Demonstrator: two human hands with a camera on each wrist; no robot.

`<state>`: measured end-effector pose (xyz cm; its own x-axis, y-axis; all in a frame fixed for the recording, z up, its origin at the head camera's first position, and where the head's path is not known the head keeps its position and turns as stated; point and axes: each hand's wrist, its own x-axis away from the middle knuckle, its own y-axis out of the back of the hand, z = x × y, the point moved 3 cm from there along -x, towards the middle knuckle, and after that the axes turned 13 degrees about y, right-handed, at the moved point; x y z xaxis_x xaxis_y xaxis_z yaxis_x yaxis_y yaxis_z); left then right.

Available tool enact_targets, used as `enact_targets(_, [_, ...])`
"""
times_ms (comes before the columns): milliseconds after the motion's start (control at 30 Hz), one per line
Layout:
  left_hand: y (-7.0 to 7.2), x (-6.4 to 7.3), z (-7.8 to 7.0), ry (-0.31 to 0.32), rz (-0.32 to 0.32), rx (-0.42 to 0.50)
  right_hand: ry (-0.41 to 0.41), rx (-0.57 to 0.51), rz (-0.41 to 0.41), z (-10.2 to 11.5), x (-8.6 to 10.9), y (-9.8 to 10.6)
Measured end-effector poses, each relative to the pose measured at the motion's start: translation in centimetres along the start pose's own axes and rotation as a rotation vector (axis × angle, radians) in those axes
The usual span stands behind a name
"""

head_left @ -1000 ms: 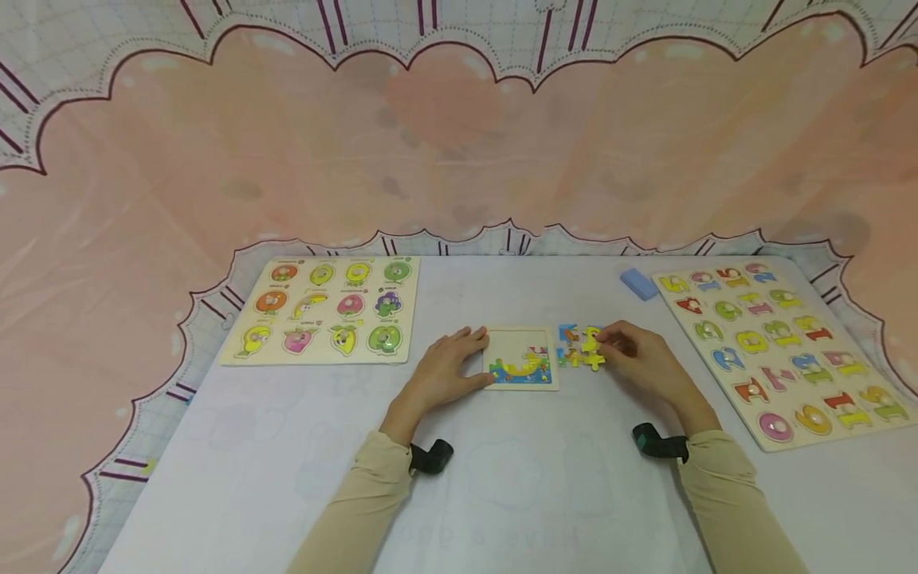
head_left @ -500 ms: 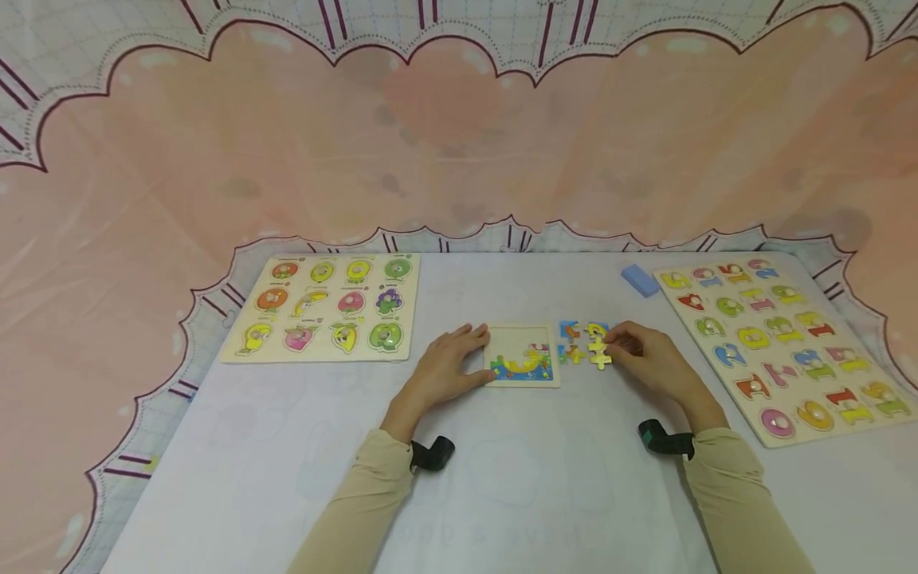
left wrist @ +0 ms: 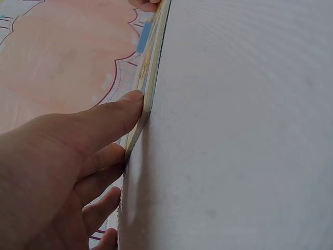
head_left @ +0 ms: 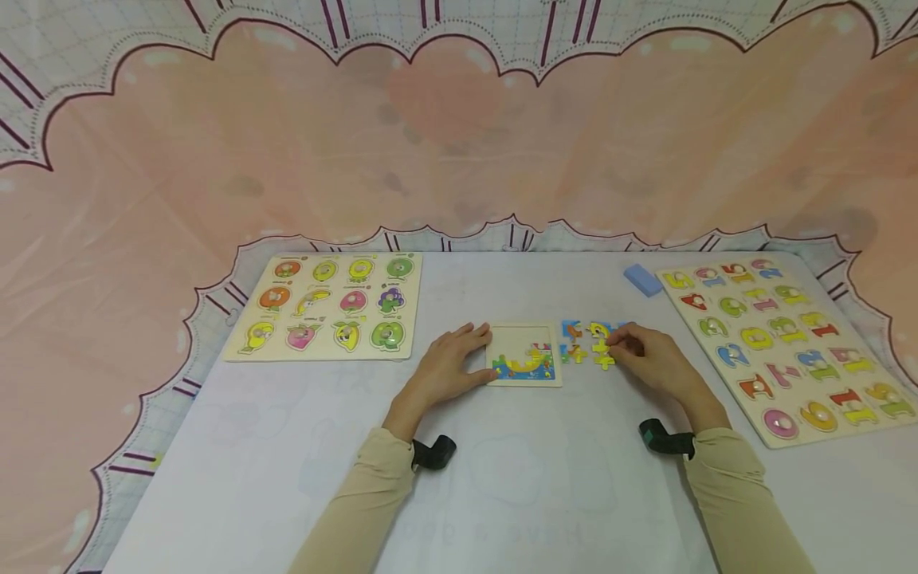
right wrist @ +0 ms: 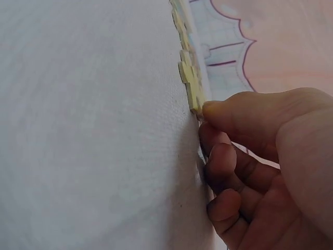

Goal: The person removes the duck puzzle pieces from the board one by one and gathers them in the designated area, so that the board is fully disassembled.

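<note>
In the head view a small wooden puzzle tray (head_left: 524, 328) lies mid-table, its lower part filled with a blue and yellow picture. My left hand (head_left: 450, 368) rests at the tray's left side, fingers fairly straight along that edge and thumb on the lower left corner; the left wrist view shows the thumb (left wrist: 125, 112) touching the rim. Right of the tray lie several loose jigsaw pieces (head_left: 574, 352). My right hand (head_left: 645, 359), fingers curled, pinches the edge of a yellow jigsaw piece (right wrist: 192, 91) at the right of this group. Its fingers hide part of the pieces.
A fruit puzzle board (head_left: 321, 308) lies at the left and a number puzzle board (head_left: 778, 351) at the right. A blue block (head_left: 642, 280) sits by the number board's far corner. A patterned cloth (head_left: 459, 143) hangs behind the white table (head_left: 502, 478).
My right hand has moved slightly right, and the yellow pieces by it have shifted right, widening the gap to the left-hand pieces. My left hand stays at the tray.
</note>
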<state>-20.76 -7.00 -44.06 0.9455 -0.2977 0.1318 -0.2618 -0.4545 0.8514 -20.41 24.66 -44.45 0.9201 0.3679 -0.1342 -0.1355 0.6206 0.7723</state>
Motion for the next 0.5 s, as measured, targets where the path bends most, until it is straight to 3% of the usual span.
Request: enact_targets(500, [0.08,0.01,-0.07,-0.006,-0.006,0.014,0.042,-0.021,-0.048,0.59,-0.14,-0.4])
